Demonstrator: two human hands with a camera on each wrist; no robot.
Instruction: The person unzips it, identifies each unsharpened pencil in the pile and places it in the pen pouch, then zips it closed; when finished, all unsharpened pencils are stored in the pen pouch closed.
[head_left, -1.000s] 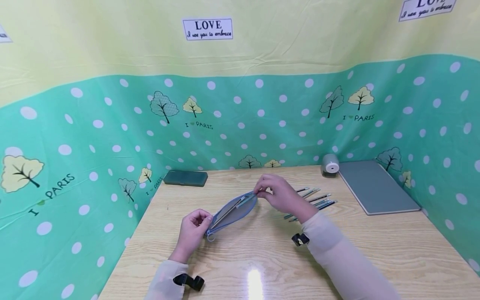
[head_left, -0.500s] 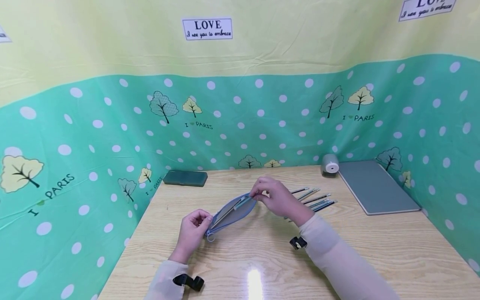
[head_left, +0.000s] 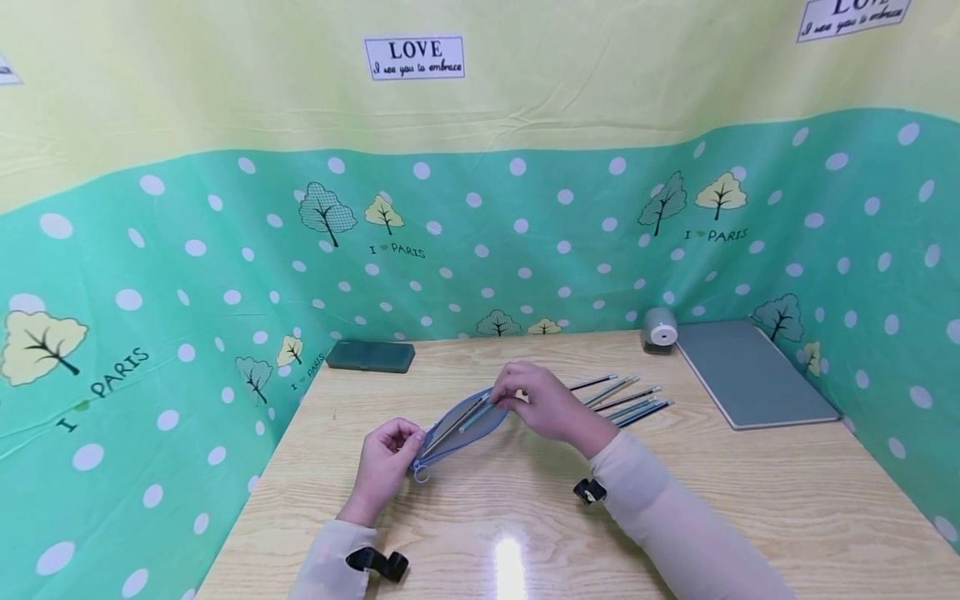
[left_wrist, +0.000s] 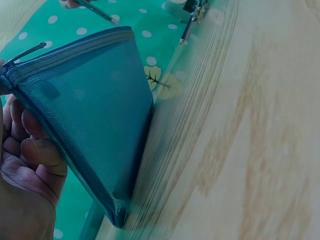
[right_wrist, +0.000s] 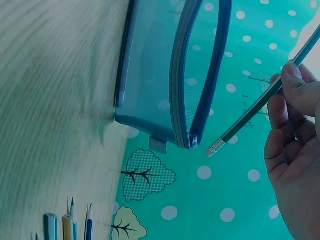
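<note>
A blue mesh zip pouch [head_left: 489, 422] is held up tilted over the table, its top gaping. My left hand [head_left: 385, 467] pinches its near-left corner, beside the zip pull [head_left: 422, 473]; in the left wrist view the fingers [left_wrist: 42, 151] curl behind that corner. My right hand [head_left: 546, 404] pinches a green pencil [right_wrist: 255, 107] between thumb and fingers. Its eraser end points down-left, over the opening in the head view. Along the opening runs another thin dark shape [head_left: 453, 429]; I cannot tell whether it is a pencil or the zip edge.
Several loose pencils [head_left: 633, 408] lie on the wooden table [head_left: 600, 542] right of my right hand. A dark green flat case [head_left: 371, 357] sits at the back left. A small grey-white device [head_left: 661, 329] and a grey board [head_left: 757, 375] are at the back right.
My right hand has moved left and slightly down with the green pencil, which slants further over the pouch. The left hand and pouch have barely moved.
</note>
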